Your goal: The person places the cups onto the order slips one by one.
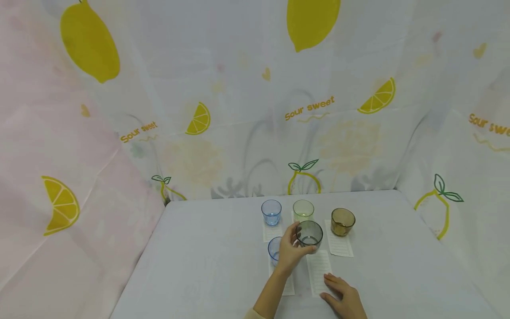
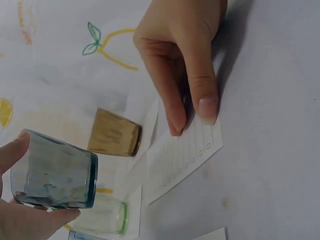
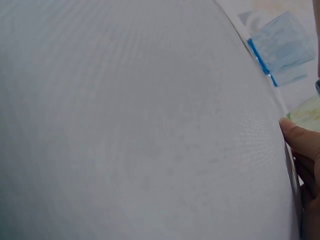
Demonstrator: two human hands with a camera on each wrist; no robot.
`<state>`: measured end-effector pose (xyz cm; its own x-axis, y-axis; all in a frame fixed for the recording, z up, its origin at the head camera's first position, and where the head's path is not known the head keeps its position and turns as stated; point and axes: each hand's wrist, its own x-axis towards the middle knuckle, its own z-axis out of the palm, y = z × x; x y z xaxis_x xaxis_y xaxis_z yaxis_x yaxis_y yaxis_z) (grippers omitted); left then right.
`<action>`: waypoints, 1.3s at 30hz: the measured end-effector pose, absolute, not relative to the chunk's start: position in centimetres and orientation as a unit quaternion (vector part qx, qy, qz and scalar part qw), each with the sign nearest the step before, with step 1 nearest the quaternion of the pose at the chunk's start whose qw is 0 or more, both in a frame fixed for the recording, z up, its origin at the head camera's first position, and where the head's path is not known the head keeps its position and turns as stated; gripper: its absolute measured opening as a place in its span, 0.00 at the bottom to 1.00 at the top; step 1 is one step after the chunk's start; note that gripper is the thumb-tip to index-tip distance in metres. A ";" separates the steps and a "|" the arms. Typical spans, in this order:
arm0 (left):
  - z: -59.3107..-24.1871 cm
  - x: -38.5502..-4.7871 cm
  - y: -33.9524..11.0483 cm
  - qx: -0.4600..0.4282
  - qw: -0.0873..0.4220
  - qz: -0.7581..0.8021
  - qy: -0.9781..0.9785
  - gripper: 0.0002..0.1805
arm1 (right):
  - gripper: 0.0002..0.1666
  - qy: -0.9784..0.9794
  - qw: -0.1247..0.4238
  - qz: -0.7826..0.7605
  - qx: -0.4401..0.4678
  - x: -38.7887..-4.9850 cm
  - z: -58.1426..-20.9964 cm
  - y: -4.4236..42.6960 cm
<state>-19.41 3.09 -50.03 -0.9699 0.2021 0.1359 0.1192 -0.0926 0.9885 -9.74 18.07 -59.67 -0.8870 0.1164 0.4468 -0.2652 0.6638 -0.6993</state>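
Note:
My left hand (image 1: 292, 250) grips a dark grey-blue glass tumbler (image 1: 310, 237), fingers and thumb around its side. The left wrist view shows this tumbler (image 2: 55, 170) lifted and tilted in that frame. My right hand (image 1: 344, 299) rests on the table with its fingertips at the right edge of a lined paper slip (image 1: 318, 270). In the left wrist view, its thumb and fingers (image 2: 204, 107) touch the slip (image 2: 187, 160) and are apart. Behind the left hand a blue glass (image 1: 274, 248) is partly hidden.
A light blue glass (image 1: 272, 215), a pale green glass (image 1: 303, 208) and an amber glass (image 1: 342, 221) stand farther back, by paper slips (image 1: 340, 246). The white table (image 1: 199, 252) meets a lemon-print curtain (image 1: 223, 155) at the back and sides.

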 end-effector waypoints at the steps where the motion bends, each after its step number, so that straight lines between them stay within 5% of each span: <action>1: -50.2 -19.3 3.2 0.117 0.028 0.728 0.675 0.42 | 0.23 -0.881 0.235 0.409 0.041 -9.8 -59.6 18.0; 27: -54.0 -17.8 6.3 0.110 -0.025 0.704 0.701 0.41 | 0.24 -0.866 0.278 0.409 0.078 -10.0 -60.1 18.3; 39: -55.4 -17.7 6.1 0.115 0.005 0.715 0.689 0.42 | 0.24 -0.869 0.274 0.405 0.069 -10.0 -60.2 18.3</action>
